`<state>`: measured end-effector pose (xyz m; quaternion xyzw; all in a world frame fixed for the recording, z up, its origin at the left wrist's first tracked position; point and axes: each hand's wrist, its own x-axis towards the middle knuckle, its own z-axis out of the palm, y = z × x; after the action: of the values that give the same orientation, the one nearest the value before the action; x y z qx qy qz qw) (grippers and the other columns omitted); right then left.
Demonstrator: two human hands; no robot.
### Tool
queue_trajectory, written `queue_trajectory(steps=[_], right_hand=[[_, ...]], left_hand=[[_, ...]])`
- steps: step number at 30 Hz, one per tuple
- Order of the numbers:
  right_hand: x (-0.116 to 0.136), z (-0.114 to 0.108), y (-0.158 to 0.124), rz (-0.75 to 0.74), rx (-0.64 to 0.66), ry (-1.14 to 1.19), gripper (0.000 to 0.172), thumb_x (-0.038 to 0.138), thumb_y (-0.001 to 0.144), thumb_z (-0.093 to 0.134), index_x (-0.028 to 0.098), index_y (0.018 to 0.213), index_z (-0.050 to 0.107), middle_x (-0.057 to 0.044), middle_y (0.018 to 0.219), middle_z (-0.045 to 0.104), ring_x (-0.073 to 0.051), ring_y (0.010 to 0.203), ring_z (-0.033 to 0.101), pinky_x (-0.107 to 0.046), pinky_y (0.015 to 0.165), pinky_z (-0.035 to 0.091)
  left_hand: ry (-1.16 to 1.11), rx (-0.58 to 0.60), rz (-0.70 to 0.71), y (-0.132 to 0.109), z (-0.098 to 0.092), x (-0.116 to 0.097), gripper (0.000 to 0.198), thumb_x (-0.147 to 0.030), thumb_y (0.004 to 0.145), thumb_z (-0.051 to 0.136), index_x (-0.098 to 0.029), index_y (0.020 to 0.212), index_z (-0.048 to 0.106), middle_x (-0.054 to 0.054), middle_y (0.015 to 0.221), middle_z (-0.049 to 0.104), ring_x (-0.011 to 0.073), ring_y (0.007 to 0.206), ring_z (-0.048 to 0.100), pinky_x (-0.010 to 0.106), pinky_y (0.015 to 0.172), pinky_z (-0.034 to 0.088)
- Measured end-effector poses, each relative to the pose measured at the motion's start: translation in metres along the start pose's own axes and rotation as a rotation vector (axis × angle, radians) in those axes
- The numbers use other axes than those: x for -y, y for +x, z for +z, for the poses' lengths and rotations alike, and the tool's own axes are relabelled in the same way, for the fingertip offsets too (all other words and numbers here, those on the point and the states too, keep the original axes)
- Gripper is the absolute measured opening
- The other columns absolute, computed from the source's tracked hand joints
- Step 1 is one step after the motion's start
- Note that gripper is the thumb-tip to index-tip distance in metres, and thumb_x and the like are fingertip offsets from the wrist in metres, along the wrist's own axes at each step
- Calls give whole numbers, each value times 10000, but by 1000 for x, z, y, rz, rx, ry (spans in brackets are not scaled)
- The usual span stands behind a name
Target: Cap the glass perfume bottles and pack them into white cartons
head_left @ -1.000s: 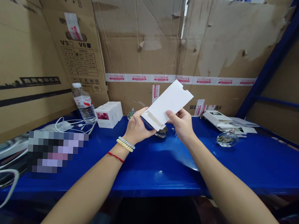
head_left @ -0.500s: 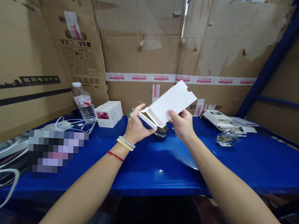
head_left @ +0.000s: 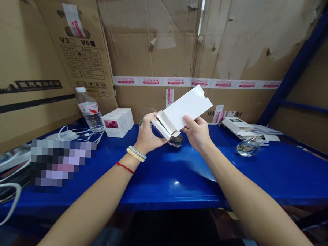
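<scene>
A flat white cardboard box (head_left: 188, 107) slanted lengthwise, notched end up-right, flapped end down-left. Fingers of the left hand (head_left: 147, 136) and right hand (head_left: 198, 133) grasped it.

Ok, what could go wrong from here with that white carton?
The white carton is tilted with its open end low, near the left hand, so anything inside might slide out; its contents are hidden.
The raised flap could crease if the left hand squeezes hard.
A clear bottle shows partly hidden below the carton; lowering the right hand or carton could knock it.
</scene>
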<state>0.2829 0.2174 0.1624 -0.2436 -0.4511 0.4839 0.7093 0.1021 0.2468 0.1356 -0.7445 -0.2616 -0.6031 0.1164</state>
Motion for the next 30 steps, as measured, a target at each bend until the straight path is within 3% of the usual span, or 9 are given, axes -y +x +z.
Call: queue_trajectory(steps=[5, 13, 18, 24, 30], right_hand=[[0, 0, -1, 10, -7, 10, 454, 388, 568, 846, 194, 919, 636, -70, 1001, 736, -205, 878, 706, -361, 757, 615], [0, 3, -3, -18, -16, -44, 496, 390, 521, 863, 179, 914, 645, -69, 984, 731, -209, 872, 691, -361, 706, 614], [-2, 1, -2, -64, -8, -114, 511, 446, 566, 840, 180, 945, 625, -95, 1031, 724, -236, 907, 693, -404, 737, 614], [-3, 3, -5, -250, 45, -240, 493, 461, 592, 836, 208, 955, 618, -77, 1027, 733, -219, 943, 698, -416, 870, 596], [-9, 4, -11, -417, 41, -372, 401, 434, 685, 780, 209, 975, 618, -69, 962, 738, -203, 881, 706, -368, 816, 600]], left_hand=[[27, 62, -97, 1, -4, -1, 845, -448, 493, 903, -256, 1131, 383, 83, 1197, 599, 288, 1090, 629, 472, 910, 530], [88, 119, -131, 6, -9, -5, 755, -433, 456, 894, -230, 1022, 437, 39, 1028, 637, 265, 955, 639, 442, 879, 507], [172, 147, -108, 7, -9, -10, 811, -429, 505, 856, -195, 1162, 442, 100, 1120, 639, 296, 1029, 621, 461, 905, 492], [188, 104, -49, -1, -1, -8, 942, -382, 580, 829, -199, 1356, 328, 157, 1343, 554, 308, 1214, 571, 458, 1005, 493], [143, 45, -66, -6, 3, -8, 955, -326, 631, 807, -226, 1410, 264, 142, 1365, 545, 286, 1272, 550, 439, 1047, 510]])
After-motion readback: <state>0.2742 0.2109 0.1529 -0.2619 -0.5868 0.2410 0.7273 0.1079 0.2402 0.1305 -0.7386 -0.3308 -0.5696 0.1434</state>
